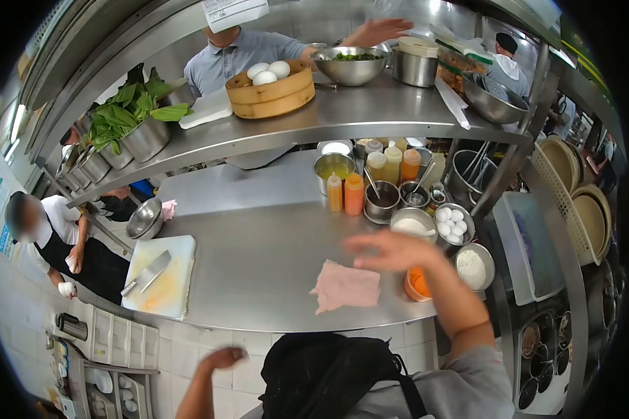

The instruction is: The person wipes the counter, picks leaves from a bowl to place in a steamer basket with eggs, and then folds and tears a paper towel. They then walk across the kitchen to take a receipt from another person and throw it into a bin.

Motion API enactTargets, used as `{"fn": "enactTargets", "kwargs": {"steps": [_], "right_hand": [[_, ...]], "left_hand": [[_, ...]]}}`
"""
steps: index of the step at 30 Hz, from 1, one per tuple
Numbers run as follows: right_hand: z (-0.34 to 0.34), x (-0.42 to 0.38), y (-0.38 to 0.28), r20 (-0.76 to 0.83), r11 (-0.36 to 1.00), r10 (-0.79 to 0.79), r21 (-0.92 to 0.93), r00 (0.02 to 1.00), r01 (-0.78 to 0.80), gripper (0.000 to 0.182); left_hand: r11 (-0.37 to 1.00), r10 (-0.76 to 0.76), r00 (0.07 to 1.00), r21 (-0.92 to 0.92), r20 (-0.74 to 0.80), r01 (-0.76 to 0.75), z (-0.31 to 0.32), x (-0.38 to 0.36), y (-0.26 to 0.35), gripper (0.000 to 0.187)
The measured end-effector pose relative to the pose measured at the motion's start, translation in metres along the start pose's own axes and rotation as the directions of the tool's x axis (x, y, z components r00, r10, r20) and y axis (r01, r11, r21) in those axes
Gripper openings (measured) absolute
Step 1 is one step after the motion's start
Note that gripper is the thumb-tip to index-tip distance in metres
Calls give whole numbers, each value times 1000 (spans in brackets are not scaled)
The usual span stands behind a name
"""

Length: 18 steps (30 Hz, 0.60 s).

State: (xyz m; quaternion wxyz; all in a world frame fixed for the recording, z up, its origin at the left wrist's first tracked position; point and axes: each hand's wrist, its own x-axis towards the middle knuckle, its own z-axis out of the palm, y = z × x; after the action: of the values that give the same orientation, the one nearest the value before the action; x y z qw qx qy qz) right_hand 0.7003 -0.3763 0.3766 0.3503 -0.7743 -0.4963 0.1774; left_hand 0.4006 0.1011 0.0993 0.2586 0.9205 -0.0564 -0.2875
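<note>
My right hand [381, 250] is over the steel counter [251, 244], just above and beyond a pink cloth [348, 285] that lies flat near the front edge. Its fingers are stretched to the left and hold nothing. Partly behind my right forearm is an orange container [418, 285]. My left hand [223, 357] hangs in front of the counter, over the floor; its fingers point right, and whether they are apart or pressed together is too small to tell. At the counter's left end, a knife [150, 271] rests on a stained white cutting board [182, 279].
Sauce bottles [354, 195], a bowl of eggs [451, 225] and a bowl of white powder [472, 267] crowd the right. An upper shelf [370, 115] carries a bamboo steamer [271, 94] and leafy greens [129, 105]. One person [213, 66] is behind it; another [70, 237] stands left.
</note>
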Motion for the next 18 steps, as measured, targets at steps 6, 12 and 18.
{"fn": "enactTargets", "kwargs": {"steps": [6,12,18], "right_hand": [[-150,56,-77,-542,962,-238,-20,806,271,31],[-271,135,-63,-607,869,-206,-475,768,-141,45],[-308,166,-57,-547,711,-49,-607,836,-355,60]], "left_hand": [[964,191,537,55,-821,-259,-248,-25,223,29],[733,680,298,604,-670,-313,-350,-3,342,25],[665,727,102,659,-679,-352,-445,53,377,17]]}}
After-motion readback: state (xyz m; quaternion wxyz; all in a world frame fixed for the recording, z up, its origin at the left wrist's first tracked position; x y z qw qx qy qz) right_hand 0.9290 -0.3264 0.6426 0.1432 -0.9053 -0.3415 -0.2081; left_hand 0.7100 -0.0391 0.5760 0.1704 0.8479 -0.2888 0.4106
